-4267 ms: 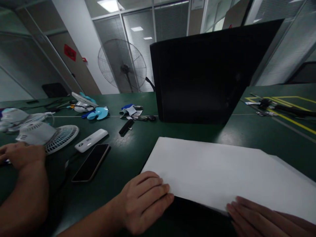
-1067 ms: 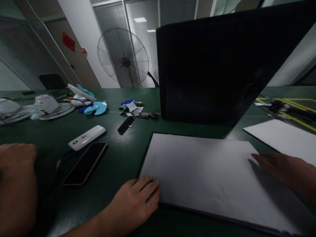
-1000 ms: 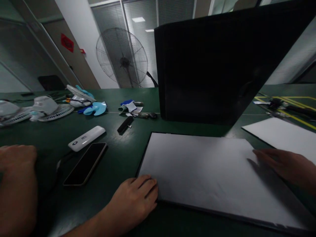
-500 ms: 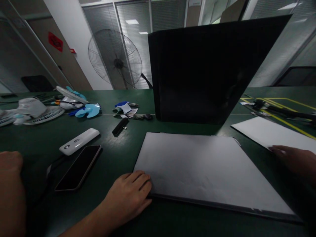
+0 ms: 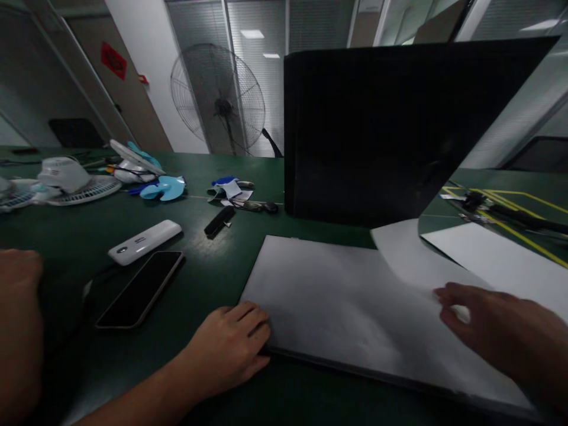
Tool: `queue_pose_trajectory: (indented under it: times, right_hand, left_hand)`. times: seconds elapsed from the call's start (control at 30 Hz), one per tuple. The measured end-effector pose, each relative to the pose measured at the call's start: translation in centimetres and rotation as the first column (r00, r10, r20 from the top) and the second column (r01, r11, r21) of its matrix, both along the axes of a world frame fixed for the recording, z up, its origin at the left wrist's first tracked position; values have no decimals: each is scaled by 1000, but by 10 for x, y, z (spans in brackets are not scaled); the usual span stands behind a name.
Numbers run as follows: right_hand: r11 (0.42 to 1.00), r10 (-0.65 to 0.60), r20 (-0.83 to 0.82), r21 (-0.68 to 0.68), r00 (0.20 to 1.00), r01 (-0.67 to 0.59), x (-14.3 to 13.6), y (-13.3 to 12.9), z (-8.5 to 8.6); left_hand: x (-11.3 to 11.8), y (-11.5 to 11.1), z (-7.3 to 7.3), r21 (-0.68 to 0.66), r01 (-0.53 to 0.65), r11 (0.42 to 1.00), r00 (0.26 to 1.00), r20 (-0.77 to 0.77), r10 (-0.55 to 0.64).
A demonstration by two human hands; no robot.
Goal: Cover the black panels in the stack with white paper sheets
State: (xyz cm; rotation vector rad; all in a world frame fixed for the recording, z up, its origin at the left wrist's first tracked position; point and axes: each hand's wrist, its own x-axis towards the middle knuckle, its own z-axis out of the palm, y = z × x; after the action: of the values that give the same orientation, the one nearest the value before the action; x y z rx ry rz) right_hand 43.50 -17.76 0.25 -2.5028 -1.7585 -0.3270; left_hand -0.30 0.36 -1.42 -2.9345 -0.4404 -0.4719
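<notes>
While the half-curled left hand rests at the near left corner of the panel on the table, grip unclear, guide the sheet, curled above the panel's right part and pinched by the right hand, slowly to prevent creases.

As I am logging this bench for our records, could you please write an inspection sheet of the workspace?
Surface: green table, with reflections.
Job's things: white-faced panel lying flat; thin white sheet curling up at its right side; second white piece farther right.
Clutter: phone, white device, small black object, light-blue fan blades, white fan parts.
Hands: left hand at the panel's near-left corner; right hand pinching the sheet; another person's hand, far left.
Cables: dark cable with pale connector beside the phone; full run unclear.
Surroundings: upright black panel, standing fan, glass partition.
</notes>
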Motion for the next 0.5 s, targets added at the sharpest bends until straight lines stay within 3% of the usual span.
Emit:
queue_pose_trajectory:
  times: [0.03,0.1,0.2,0.3,0.5]
  right_hand:
    - [989,146,38,-21,989,-145,-28,7,-1]
    - [910,412,114,3,904,-415,-76,20,-6]
    - [759,632,187,47,752,-650,-121,30,-17]
    - [706,686,156,94,711,-702,-139,31,-26]
    - [684,716,70,122,694,-719,-150,29,-29]
  left_hand:
    - [0,1,-1,11,8,1000,1000,13,-8]
    - [1,1,-3,35,20,999,999,43,-21]
    - [2,0,-5,64,27,998,993,111,-34]
    - [4,-1,-3,88,25,996,981,192,-41]
    - [8,-6,1,180,72,981,960,256,-117]
